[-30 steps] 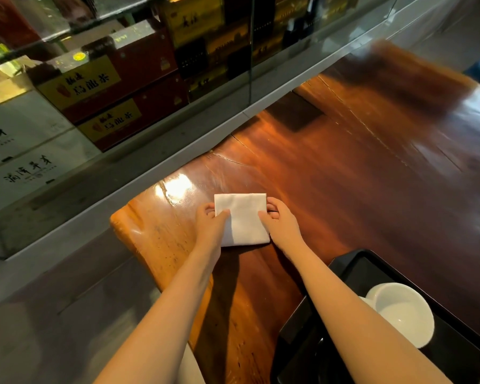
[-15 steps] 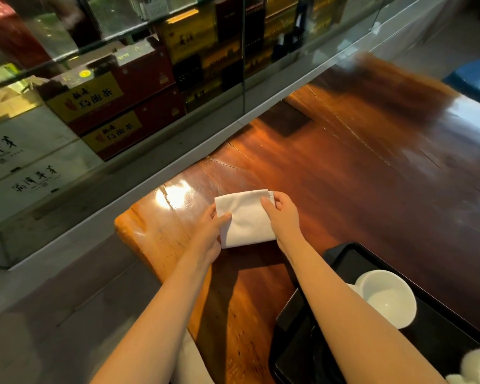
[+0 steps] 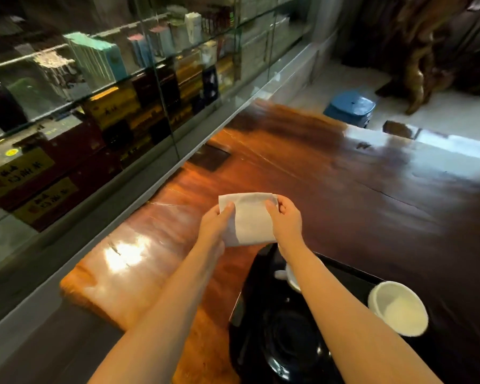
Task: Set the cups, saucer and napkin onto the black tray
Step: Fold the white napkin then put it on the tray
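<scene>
A folded white napkin [image 3: 249, 217] is held up off the wooden table, just beyond the far left corner of the black tray [image 3: 263, 322]. My left hand [image 3: 215, 225] pinches its left edge and my right hand [image 3: 286, 220] pinches its right edge. On the tray a white cup [image 3: 399, 311] stands to the right of my right forearm. Another white piece [image 3: 287, 277], partly hidden behind that forearm, sits near the tray's far edge; I cannot tell what it is.
The glossy wooden table [image 3: 330, 189] stretches ahead and to the right. A glass display case [image 3: 108, 106] with boxes runs along the left. A blue stool [image 3: 351, 106] stands on the floor beyond the table's far end.
Both hands have lifted the napkin off the table and brought it toward the tray. The view has swung up and to the right.
</scene>
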A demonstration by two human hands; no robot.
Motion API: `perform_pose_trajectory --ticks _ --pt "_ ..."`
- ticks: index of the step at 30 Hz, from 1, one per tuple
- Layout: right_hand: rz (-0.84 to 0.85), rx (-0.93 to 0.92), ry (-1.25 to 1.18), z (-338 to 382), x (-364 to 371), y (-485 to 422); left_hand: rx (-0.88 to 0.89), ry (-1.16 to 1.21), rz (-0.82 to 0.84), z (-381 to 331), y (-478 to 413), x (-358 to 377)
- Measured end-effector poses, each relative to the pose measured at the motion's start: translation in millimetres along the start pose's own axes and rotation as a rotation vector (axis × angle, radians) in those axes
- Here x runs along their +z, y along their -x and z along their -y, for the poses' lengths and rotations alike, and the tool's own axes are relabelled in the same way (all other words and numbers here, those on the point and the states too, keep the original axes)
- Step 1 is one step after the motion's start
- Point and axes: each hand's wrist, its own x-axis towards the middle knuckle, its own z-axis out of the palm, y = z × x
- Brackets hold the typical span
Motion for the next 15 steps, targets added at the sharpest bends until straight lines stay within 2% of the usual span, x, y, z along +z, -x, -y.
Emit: perform_pose_trajectory --ticks 4,10,15 --pt "-0.177 -0.038 -0.021 2 -68 15 0.003 -0.015 0.13 1 34 52" --pt "-0.355 -0.062 0.038 -14 -169 55 -0.085 -0.023 0.352 24 102 122" --pt "-0.45 -0.05 0.086 -44 -236 103 -0.251 -0.015 0.526 60 155 158"
